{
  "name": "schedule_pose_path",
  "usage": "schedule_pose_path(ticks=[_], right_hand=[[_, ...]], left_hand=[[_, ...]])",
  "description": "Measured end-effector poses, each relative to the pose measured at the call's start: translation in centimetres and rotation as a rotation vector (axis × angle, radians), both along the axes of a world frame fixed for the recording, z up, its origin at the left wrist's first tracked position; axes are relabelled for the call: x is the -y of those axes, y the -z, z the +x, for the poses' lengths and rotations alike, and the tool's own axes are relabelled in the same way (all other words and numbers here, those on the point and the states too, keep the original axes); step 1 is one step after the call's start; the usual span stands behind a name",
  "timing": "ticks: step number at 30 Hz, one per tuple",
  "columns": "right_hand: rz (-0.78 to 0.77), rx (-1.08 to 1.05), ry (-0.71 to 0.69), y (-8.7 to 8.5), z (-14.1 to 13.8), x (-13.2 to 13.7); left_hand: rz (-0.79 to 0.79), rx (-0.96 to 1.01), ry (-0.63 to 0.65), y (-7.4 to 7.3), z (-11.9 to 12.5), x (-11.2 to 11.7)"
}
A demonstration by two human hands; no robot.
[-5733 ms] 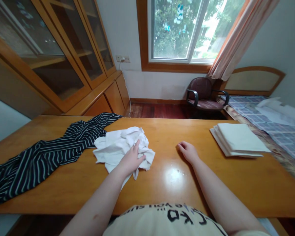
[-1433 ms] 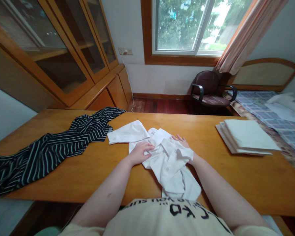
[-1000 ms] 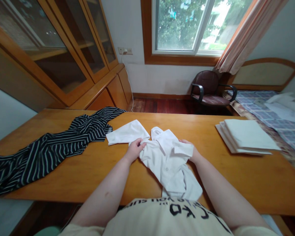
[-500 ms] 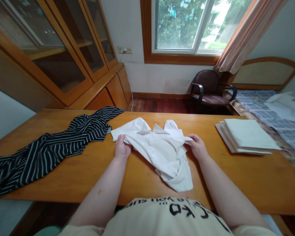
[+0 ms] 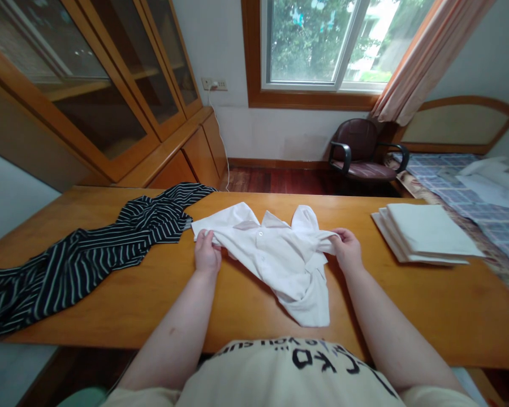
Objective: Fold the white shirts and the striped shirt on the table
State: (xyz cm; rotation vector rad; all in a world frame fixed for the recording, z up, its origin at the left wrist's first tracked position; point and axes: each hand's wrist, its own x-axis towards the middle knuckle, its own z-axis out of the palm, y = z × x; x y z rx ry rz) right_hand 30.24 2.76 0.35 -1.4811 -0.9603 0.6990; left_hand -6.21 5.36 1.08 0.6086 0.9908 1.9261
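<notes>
A white button-up shirt (image 5: 280,249) lies crumpled on the wooden table in front of me, its collar toward the far side and its lower part bunched to a point near me. My left hand (image 5: 207,254) pinches the cloth at the shirt's left side, below a sleeve. On the other side my right hand (image 5: 345,249) grips the right edge of the shirt, pulling the cloth out flat between thumb and fingers. Part of the fingers of each hand is hidden by the fabric.
A black-and-white striped garment (image 5: 97,254) stretches over the left of the table (image 5: 246,316). Folded white cloths (image 5: 432,232) are stacked at the right. Beyond stand a glass-door cabinet (image 5: 152,96), an armchair (image 5: 360,150) and a bed (image 5: 453,175).
My right hand has moved a little to the right and drawn the shirt's right side outward. The collar has shifted slightly right; my left hand has barely moved.
</notes>
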Motion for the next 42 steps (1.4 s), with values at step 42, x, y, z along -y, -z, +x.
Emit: schedule_pose_path(ticks=[42], right_hand=[[-0.122,0.160,-0.370,-0.8,2.7,0.4]], left_hand=[[-0.164,-0.176,0.306,0.2,0.4,0.8]])
